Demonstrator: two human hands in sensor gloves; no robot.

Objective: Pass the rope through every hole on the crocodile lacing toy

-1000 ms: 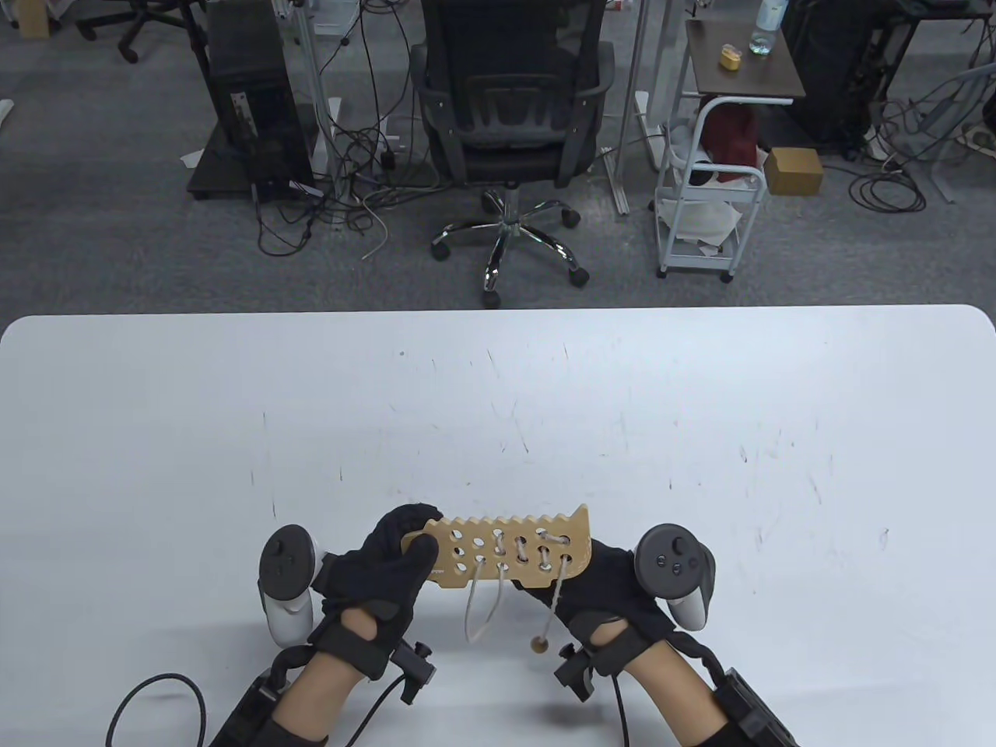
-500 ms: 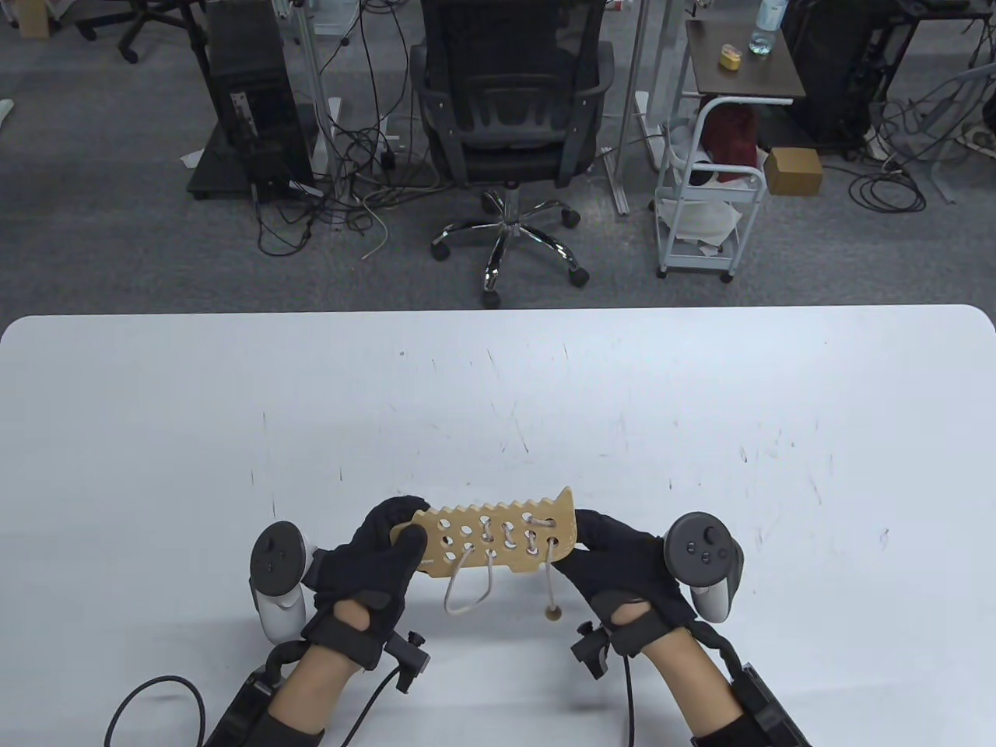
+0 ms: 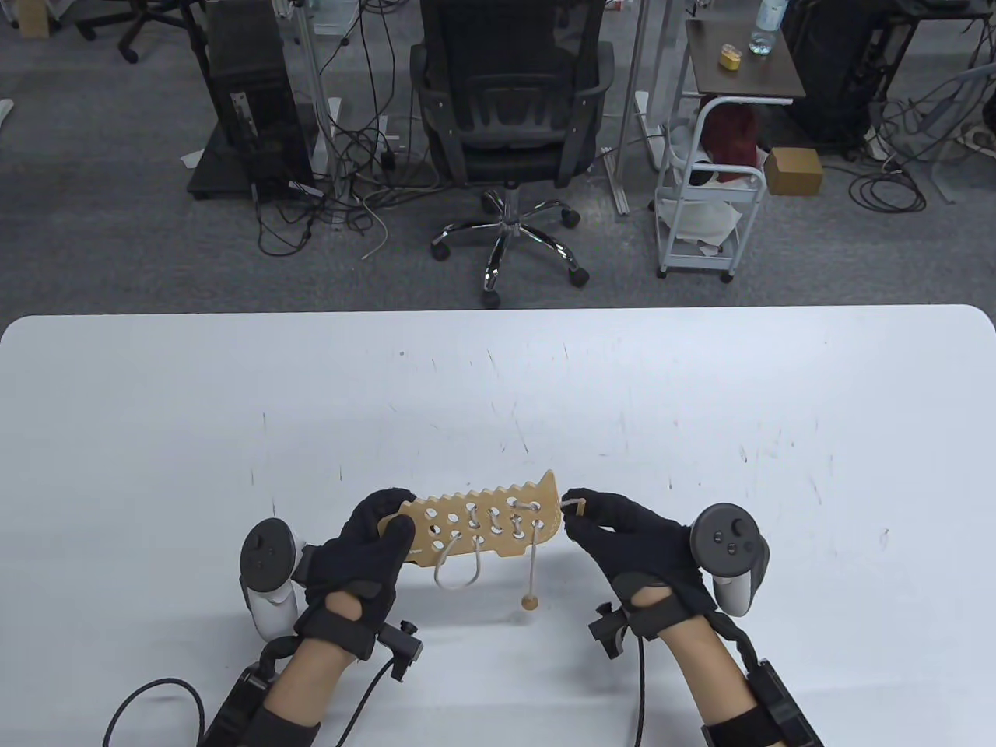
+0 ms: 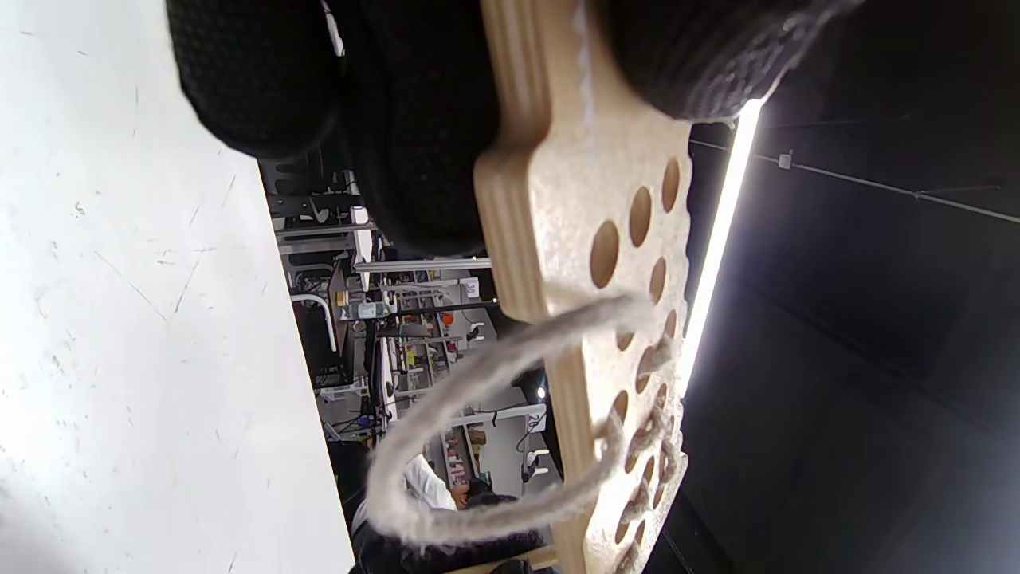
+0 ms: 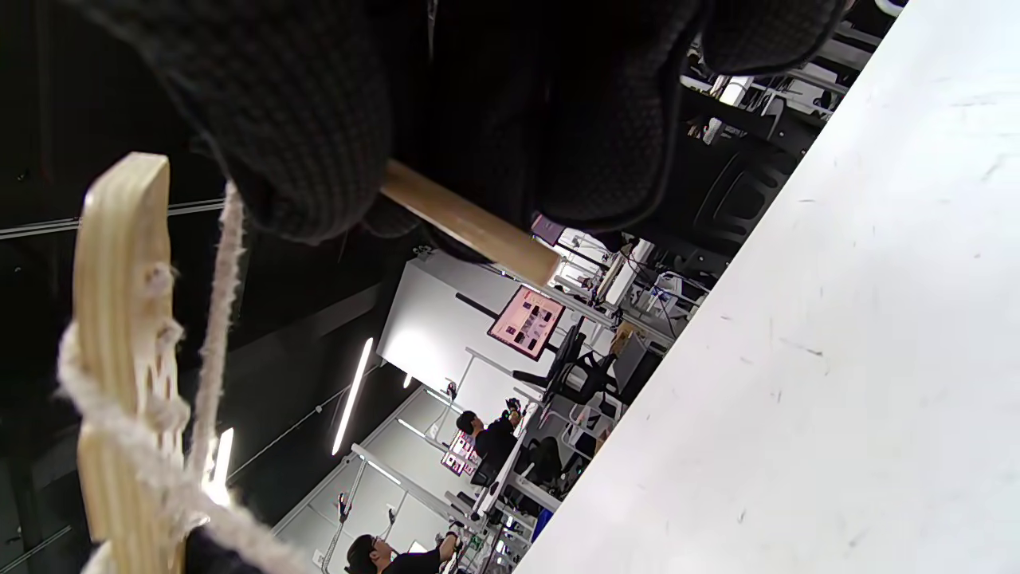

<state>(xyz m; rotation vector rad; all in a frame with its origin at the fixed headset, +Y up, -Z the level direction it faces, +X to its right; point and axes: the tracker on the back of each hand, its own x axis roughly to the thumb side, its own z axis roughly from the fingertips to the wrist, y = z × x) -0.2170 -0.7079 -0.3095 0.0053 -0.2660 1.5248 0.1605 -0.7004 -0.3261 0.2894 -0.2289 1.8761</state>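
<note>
1. White, scuffed table (image 3: 700,405) fills the near half of the table view. My hands work just above its near edge, and an office with a black chair (image 3: 510,117) lies far behind.

2. Nearest me hangs the slack: a loop of rope (image 3: 457,562) droops below the board's near edge, and right of it a strand ends in a small wooden bead (image 3: 529,601).

3. My left hand (image 3: 366,548) grips the left end of the crocodile lacing toy (image 3: 486,523), thumb curled over the top face and fingers behind, holding it clear of the table.

4. My right hand (image 3: 622,533) sits just beside the toy's right end and pinches a short wooden needle (image 3: 574,506) between thumb and fingertips. The right wrist view shows rope running taut from that pinch to the board.

5. Progress, as I judge it: the holes at the right end carry rope stitches, while those toward my left hand are bare. So roughly half is laced, and the slack loop likely needs pulling through before the next hole.
</note>
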